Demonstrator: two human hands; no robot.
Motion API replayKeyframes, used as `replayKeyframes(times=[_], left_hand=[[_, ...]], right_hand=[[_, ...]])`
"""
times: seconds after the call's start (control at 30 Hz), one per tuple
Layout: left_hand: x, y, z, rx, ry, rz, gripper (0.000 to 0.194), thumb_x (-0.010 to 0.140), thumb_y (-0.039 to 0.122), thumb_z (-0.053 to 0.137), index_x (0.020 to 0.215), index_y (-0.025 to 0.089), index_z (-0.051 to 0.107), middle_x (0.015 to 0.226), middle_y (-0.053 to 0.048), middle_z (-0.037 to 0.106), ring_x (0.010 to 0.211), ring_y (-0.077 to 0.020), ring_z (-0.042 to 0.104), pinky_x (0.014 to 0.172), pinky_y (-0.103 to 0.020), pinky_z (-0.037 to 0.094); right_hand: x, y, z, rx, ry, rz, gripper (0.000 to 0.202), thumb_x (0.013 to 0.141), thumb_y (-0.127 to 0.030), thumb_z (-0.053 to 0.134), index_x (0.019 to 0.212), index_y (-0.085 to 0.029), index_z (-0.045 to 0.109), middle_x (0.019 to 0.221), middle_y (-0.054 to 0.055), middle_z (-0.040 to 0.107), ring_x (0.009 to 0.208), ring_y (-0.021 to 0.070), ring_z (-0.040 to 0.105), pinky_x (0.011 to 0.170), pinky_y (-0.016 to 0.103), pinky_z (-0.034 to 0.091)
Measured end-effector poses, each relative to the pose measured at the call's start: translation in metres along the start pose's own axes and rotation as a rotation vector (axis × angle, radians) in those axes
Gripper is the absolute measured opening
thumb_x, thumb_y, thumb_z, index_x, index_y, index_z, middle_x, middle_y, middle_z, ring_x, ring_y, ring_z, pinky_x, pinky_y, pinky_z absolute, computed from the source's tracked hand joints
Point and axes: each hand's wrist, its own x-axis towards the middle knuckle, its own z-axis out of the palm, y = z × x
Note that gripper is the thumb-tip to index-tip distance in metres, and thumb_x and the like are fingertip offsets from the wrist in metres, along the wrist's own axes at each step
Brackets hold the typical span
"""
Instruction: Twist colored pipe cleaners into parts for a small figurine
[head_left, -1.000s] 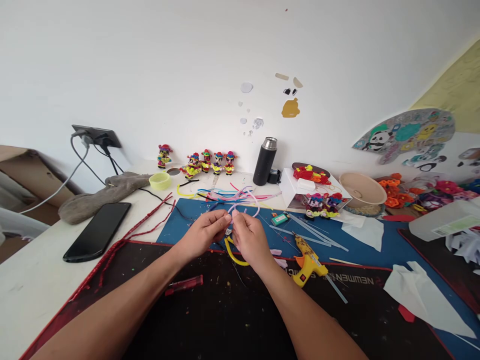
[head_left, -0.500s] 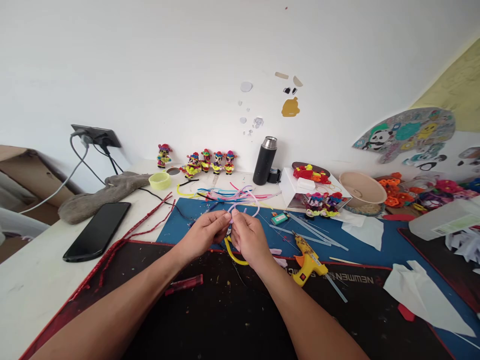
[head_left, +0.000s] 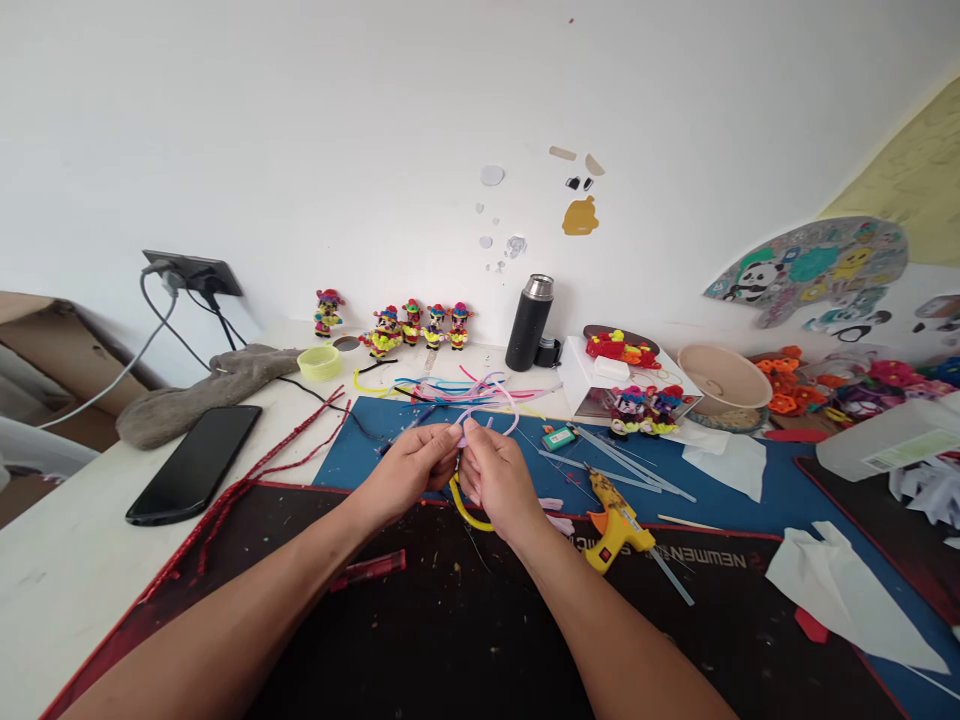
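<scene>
A thin light purple stem [head_left: 514, 400] curves in a loop above my fingertips. My left hand [head_left: 417, 462] pinches it near the middle of the view, thumb against fingers. Close beside it, my right hand [head_left: 495, 478] pinches the same stem, its thumb almost touching the left one. A yellow stem [head_left: 471, 517] bends out below my hands; its upper end is hidden behind the fingers. Several coloured stems [head_left: 442, 386] lie just beyond, and pale purple pieces [head_left: 559, 522] rest right of my right wrist.
A yellow glue gun [head_left: 616, 530] with glue sticks [head_left: 637, 470] lies to the right. A black phone [head_left: 195, 464] is at left. Small dolls [head_left: 412, 322], a black thermos [head_left: 529, 322] and a white box [head_left: 585, 375] stand along the wall. Red stems [head_left: 255, 470] cross the left side.
The fingers of my right hand have shifted very slightly around the purple stem. Otherwise the scene looks the same.
</scene>
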Motion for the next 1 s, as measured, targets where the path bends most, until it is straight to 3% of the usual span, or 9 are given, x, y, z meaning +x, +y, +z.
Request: replayKeyframes(times=[0.27,0.63,0.8,1.0], left_hand=[[0.004,-0.001,-0.002,-0.045,-0.004,-0.066,0.062,0.086,0.064,0.074,0.061,0.022,0.036,0.055,0.009,0.024,0.048,-0.0063,0.016,0.046,-0.023,0.016],[0.003,-0.001,-0.001,0.111,0.023,-0.009,0.061,0.092,0.069,0.063,0.063,0.022,0.038,0.055,0.008,0.029,0.05,-0.0082,0.023,0.049,-0.024,0.02],[0.004,0.002,-0.005,0.123,-0.015,-0.058,0.059,0.091,0.073,0.063,0.072,0.02,0.046,0.058,0.009,0.03,0.051,-0.0082,0.023,0.049,-0.024,0.021],[-0.002,0.011,-0.009,0.283,-0.032,0.048,0.053,0.096,0.07,0.058,0.08,0.02,0.047,0.063,0.007,0.038,0.056,-0.0103,0.032,0.052,-0.024,0.029]], right_hand=[[0.003,0.006,0.0,0.036,0.022,0.011,0.063,0.084,-0.068,0.074,0.058,-0.024,0.037,0.044,-0.011,0.027,0.033,0.0051,0.024,0.032,0.022,0.023],[0.008,0.016,-0.004,0.018,0.04,0.03,0.059,0.086,-0.063,0.073,0.058,-0.024,0.038,0.043,-0.011,0.028,0.033,0.0059,0.026,0.033,0.022,0.024],[0.009,0.012,-0.006,0.012,0.058,0.036,0.057,0.086,-0.064,0.072,0.06,-0.024,0.041,0.044,-0.011,0.029,0.034,0.006,0.025,0.033,0.022,0.023],[0.006,0.004,-0.005,-0.014,0.052,0.0,0.059,0.089,-0.063,0.069,0.058,-0.024,0.038,0.042,-0.01,0.031,0.034,0.0066,0.027,0.035,0.023,0.025]])
